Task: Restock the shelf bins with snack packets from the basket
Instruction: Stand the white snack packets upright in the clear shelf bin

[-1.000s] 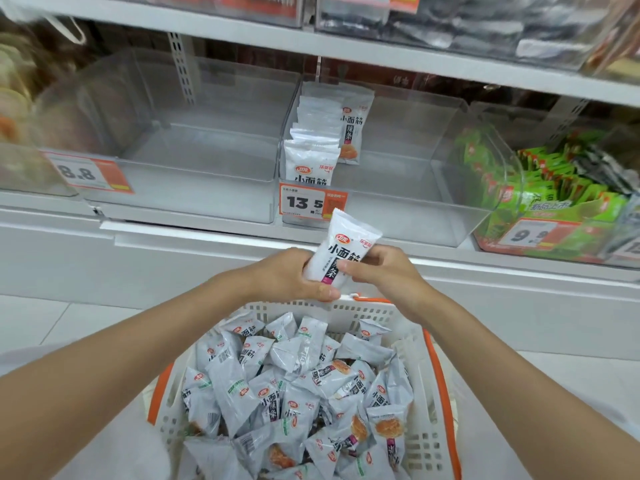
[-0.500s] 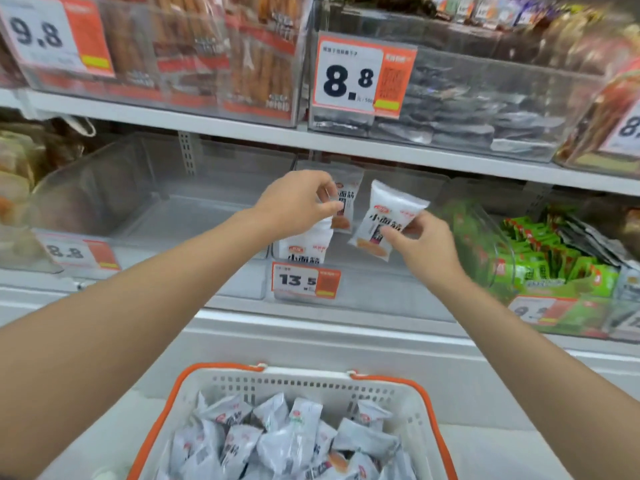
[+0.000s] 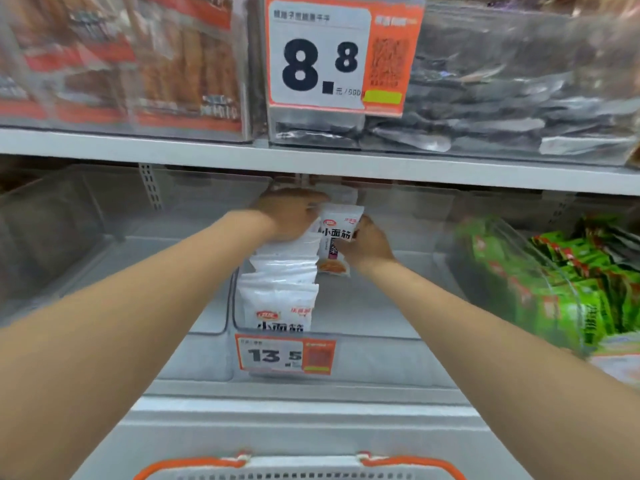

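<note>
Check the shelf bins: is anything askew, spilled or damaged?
Nothing stands out. The white packets stand upright in a row in the middle bin; the right hand holds another packet upright beside them. The green packets are too blurred to judge.

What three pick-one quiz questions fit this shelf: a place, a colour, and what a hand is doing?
1. Where is the white plastic snack packet with black lettering that the right hand has?
A) on the floor
B) inside the clear plastic bin with the 13.5 price tag
C) in a pocket

2. What colour are the shiny plastic packets in the next bin rightward?
A) green
B) blue
C) purple

3. What is the right hand doing?
A) lying flat and empty
B) waving
C) gripping the white packet

Answers: B, it is held beside the row of white packets in that bin; A, they are bright green; C, fingers curl round its edge.
</note>
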The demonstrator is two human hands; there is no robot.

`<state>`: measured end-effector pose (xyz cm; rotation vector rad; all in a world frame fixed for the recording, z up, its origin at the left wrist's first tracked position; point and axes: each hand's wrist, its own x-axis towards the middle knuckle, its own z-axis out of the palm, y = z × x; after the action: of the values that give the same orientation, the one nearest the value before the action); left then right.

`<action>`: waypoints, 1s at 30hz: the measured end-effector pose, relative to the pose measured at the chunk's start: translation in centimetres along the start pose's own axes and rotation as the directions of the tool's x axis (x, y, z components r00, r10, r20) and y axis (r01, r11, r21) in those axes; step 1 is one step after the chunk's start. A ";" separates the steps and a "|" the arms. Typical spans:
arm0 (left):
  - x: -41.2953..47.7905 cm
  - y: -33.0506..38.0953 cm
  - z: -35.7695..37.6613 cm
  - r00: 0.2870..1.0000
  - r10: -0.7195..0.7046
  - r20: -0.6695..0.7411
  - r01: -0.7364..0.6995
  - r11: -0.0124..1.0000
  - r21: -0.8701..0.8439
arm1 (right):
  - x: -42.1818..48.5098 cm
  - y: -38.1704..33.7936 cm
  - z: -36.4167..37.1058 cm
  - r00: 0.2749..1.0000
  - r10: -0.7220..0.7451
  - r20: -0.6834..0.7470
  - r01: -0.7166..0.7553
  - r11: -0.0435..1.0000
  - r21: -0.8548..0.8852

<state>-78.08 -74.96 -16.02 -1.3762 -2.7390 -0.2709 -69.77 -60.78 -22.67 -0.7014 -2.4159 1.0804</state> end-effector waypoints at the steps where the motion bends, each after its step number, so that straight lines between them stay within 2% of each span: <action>1: 0.0 -0.2 0.1 1.000 -0.002 -0.004 0.002 1.000 -0.005 | 0.1 0.2 0.4 1.000 0.003 0.008 -0.003 1.000 0.007; 12: -0.8 0.1 -0.1 0.999 -0.035 0.013 0.036 0.998 -0.060 | 0.3 0.5 2.1 0.980 0.156 0.120 -0.158 0.987 0.008; 18: -0.6 0.3 -0.1 0.999 -0.016 0.040 0.014 0.999 0.049 | 1.3 1.1 3.2 0.976 0.145 0.161 -0.163 0.981 0.104; 21: -0.5 0.2 0.0 0.999 -0.011 0.048 0.007 0.997 0.076 | 0.1 0.3 2.3 0.985 0.149 0.093 -0.165 0.963 0.212; 24: -0.4 0.2 0.1 0.998 -0.005 0.055 0.000 0.996 0.091 | 0.0 1.3 1.2 0.993 0.112 -0.030 -0.107 0.985 0.137; 27: -0.3 0.0 0.1 0.998 -0.015 0.062 0.009 0.996 0.093 | 0.3 1.8 1.0 0.996 0.073 -0.042 -0.067 0.990 0.127; 30: -0.4 0.1 0.1 0.998 -0.010 0.063 0.004 0.996 0.094 | 0.4 1.5 1.2 0.995 0.104 0.006 -0.102 0.964 0.246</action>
<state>-77.75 -75.17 -16.20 -1.3747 -2.7681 -0.0993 -70.33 -60.40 -24.52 -0.7501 -2.2076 1.3872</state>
